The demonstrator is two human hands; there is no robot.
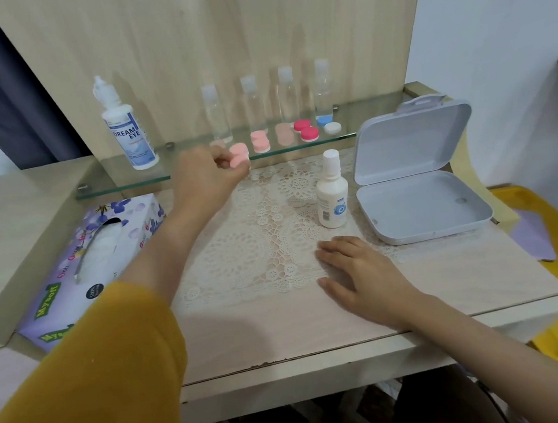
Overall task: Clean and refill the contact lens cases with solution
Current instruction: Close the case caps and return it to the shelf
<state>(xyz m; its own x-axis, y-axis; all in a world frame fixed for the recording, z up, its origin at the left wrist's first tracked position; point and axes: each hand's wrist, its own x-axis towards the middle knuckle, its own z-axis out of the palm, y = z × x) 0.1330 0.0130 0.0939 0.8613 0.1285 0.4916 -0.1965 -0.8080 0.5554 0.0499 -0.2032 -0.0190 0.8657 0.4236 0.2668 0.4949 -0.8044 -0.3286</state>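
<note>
Left hand (210,179) pinches pink case (239,155) at shelf (109,182) front edge. Other cases (261,141) sit further back on shelf. Right hand (356,272) lies flat below shelf, fingers straight. Keep case level, clear shelf lip, set down below shelf before unscrewing.

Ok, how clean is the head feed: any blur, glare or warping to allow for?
Head view: soft throughout; left hand and the pink lens case it pinches are slightly smeared; the clear bottles on the glass shelf look hazy; wide-angle bend tilts the edges; no harsh glare, only a soft shadow under the left arm.
</note>
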